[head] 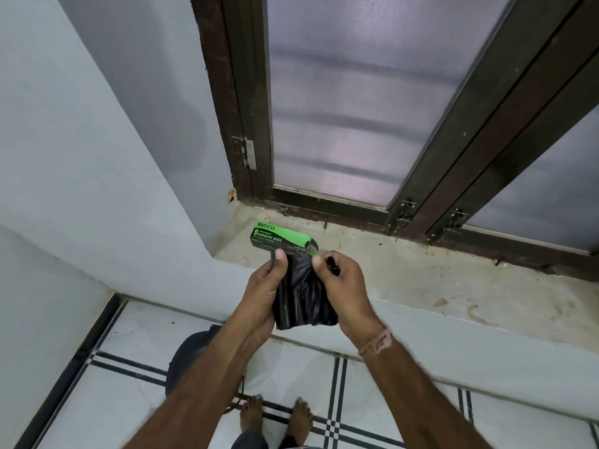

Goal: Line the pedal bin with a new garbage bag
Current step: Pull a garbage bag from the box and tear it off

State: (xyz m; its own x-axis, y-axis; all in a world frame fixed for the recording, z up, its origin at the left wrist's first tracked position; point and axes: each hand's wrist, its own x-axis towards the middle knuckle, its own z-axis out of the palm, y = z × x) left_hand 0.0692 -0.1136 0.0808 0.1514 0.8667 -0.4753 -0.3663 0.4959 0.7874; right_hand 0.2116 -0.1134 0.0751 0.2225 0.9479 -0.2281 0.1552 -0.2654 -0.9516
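A folded black garbage bag (301, 299) hangs between both hands in front of the window sill. My left hand (264, 293) pinches its top left corner with the thumb on top. My right hand (343, 286) grips the top right edge. Just behind the hands, a green and black box of garbage bags (278, 239) lies on the sill, its right end open. The dark pedal bin (189, 358) stands on the floor below my left forearm, mostly hidden by the arm.
The stained stone sill (421, 280) runs under a window with a dark frame and frosted panes (340, 108). A pale wall (81, 157) closes the left side. Bare feet (275, 416) stand on the white tiled floor (113, 416) with black lines.
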